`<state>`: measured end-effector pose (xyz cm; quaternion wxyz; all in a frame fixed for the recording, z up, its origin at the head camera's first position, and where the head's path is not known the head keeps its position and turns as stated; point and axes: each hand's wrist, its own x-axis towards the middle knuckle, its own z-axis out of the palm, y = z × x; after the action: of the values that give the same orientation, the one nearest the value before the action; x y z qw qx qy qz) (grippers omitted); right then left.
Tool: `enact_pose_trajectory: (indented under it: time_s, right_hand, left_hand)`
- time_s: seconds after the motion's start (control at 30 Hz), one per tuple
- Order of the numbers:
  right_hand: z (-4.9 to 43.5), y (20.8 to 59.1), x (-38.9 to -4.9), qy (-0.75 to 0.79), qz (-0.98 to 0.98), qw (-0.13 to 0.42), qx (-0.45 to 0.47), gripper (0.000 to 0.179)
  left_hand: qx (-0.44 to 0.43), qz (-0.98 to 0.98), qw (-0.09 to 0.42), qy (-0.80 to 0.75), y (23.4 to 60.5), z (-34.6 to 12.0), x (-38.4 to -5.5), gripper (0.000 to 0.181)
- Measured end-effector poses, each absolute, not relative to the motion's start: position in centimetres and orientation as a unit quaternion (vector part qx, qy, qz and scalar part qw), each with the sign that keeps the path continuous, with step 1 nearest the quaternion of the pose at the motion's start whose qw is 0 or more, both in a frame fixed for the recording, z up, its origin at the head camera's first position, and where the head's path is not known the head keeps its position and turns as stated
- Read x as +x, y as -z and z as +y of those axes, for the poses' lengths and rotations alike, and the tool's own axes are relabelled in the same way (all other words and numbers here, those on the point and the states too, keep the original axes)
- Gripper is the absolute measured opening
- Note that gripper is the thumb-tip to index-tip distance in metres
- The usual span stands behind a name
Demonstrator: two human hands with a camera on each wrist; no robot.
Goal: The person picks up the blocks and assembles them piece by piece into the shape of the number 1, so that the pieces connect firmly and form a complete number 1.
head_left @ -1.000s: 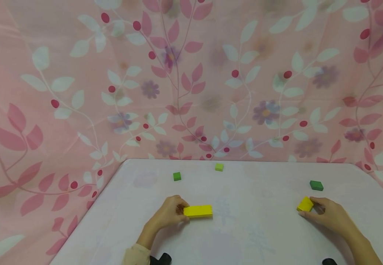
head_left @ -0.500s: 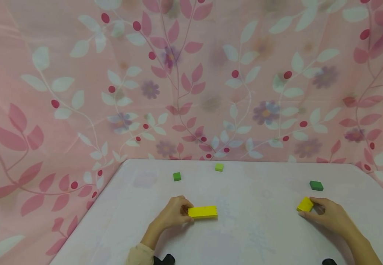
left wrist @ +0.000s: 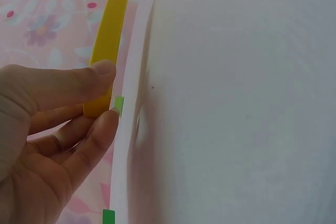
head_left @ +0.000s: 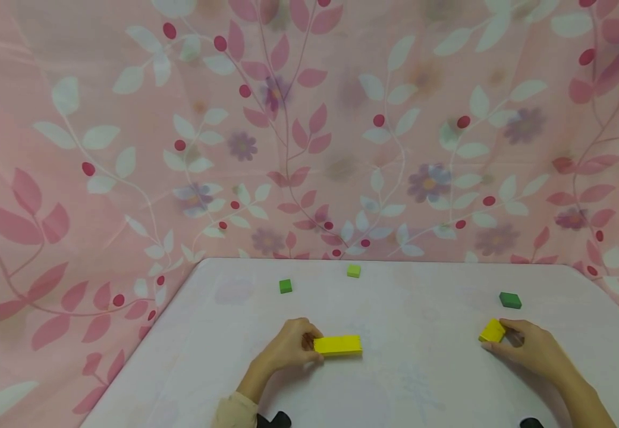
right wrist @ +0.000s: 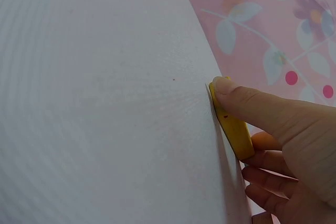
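My left hand (head_left: 292, 345) pinches one end of a long yellow block (head_left: 338, 345) between thumb and fingers. The block's free end points right in the head view, and a shadow lies below it on the white table (head_left: 405, 380). In the left wrist view the long block (left wrist: 107, 40) stretches away beyond the thumb. On the right, a smaller yellow block (head_left: 492, 331) is pinched by the thumb and fingers of my right hand (head_left: 531, 348). That block (right wrist: 233, 129) sits close over the white surface in the right wrist view.
A green cube (head_left: 285, 286) and a light green block (head_left: 354, 271) lie toward the table's back edge. Just behind my right hand is a dark green block (head_left: 510, 300). Floral pink cloth (head_left: 309, 131) hangs behind the table.
My left hand has carried the long yellow block to the right and slightly nearer. The right hand and its yellow block have stayed in place.
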<state>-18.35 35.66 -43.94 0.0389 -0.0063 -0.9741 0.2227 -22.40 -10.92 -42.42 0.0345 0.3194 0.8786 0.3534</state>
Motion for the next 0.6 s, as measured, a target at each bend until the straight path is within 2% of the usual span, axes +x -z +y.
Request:
enact_pose_trajectory:
  time_s: [0.6]
  right_hand:
    - [35.6,44.0,-18.4,-0.217,-0.975,0.044,-0.004,0.084]
  left_hand:
    - [0.332,0.874,0.048,-0.351,42.4,-9.1,-22.4,0.029]
